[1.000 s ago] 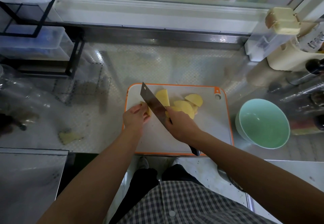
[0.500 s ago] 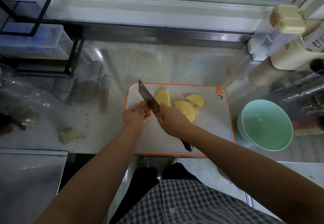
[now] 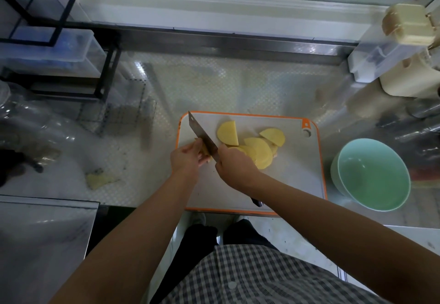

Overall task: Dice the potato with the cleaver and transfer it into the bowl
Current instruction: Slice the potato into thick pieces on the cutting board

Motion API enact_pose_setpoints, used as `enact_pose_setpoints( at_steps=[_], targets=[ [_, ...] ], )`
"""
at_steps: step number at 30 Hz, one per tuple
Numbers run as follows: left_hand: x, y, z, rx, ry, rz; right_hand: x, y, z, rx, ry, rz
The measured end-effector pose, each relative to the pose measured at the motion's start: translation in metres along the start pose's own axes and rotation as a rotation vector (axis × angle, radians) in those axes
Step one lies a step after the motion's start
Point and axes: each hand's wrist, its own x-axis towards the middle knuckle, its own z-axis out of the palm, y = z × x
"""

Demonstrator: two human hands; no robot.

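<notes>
A white cutting board (image 3: 295,175) with an orange rim lies on the counter. Yellow half-round potato slices (image 3: 258,151) lie piled on its far middle, with one slice (image 3: 228,133) apart to the left. My left hand (image 3: 188,158) pinches a small potato piece (image 3: 205,151) against the board. My right hand (image 3: 234,167) grips the cleaver (image 3: 201,136), whose blade runs from the hand toward the board's far left corner, right beside the left fingertips. The handle end pokes out below my right wrist. An empty mint-green bowl (image 3: 373,175) stands to the right of the board.
A potato scrap (image 3: 100,180) lies on the counter to the left. A black wire rack (image 3: 78,49) with clear boxes stands at the back left. Bottles and cream containers (image 3: 409,75) crowd the back right. A steel ledge (image 3: 42,232) sits at the front left.
The cleaver and my right hand have shifted left toward my left hand. The blade now sits against the small piece held there. The slices and bowl have not moved.
</notes>
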Motion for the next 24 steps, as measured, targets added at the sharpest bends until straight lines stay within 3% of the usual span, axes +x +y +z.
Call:
enact_pose_setpoints(
  at_steps=[24],
  targets=[
    [0.006,-0.015,0.011,0.130,0.023,0.153,0.018,0.020,0.016,-0.015,0.072,-0.026]
  ],
)
